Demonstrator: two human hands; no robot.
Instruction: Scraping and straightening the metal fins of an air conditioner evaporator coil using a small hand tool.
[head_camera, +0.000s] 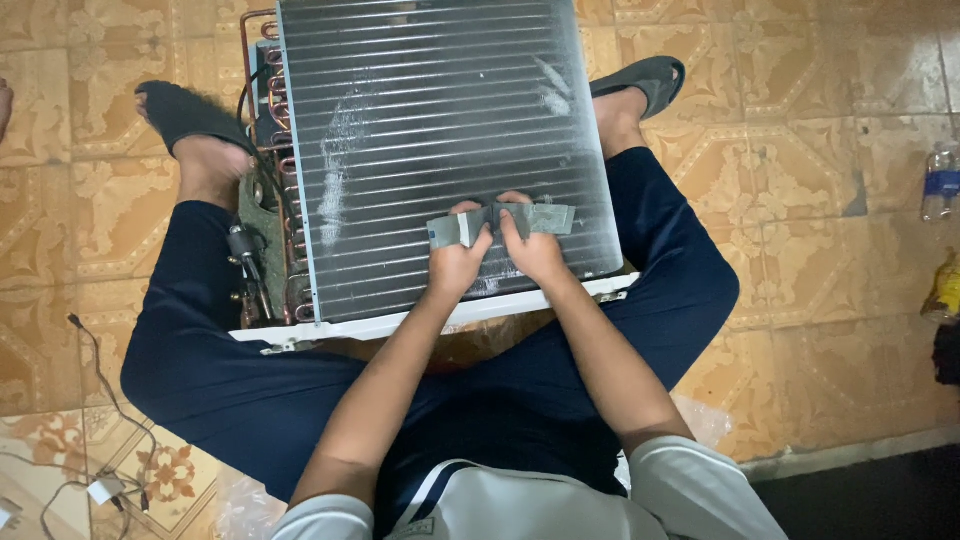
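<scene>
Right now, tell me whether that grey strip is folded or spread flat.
Spread out, not flat: the grey strip stretches sideways across the finned coil, pinched between both hands, creased near its middle.

Grey folded strip (500, 222) lies flat across finned coil (440, 130).

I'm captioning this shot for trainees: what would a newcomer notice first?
The large ribbed metal condenser coil fills the top centre, standing between the seated person's legs. Against its lower face, the left hand and right hand together hold a grey folded cloth strip. Copper tube bends line its left edge.
</scene>
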